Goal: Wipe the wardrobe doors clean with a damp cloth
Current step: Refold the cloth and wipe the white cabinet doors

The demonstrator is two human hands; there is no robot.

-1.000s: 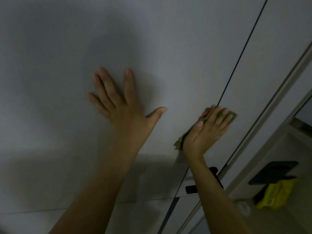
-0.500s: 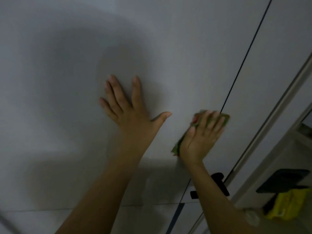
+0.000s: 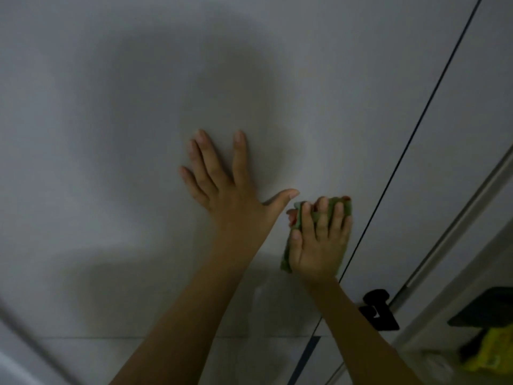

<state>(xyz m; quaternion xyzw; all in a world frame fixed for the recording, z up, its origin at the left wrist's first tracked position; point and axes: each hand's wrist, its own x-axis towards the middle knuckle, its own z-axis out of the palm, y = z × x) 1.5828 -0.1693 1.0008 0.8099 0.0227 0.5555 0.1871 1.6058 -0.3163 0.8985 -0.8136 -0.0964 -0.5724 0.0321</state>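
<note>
Fingers of the left hand (image 3: 233, 201) are spread flat on the left wardrobe door (image 3: 116, 129), bracing; the green cloth (image 3: 327, 215) is pressed under the straight fingers of the right hand (image 3: 319, 240), near this door's right edge; it has been drawn leftward off the seam (image 3: 402, 151) since a second ago; the strip beside the seam is judged wiped, and the black handle (image 3: 379, 311) below is untouched.

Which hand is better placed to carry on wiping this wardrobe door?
The right hand. It already presses the green cloth flat against the wardrobe door, just left of the dark seam. The left hand lies bare and spread on the door, likely only bracing.
</note>
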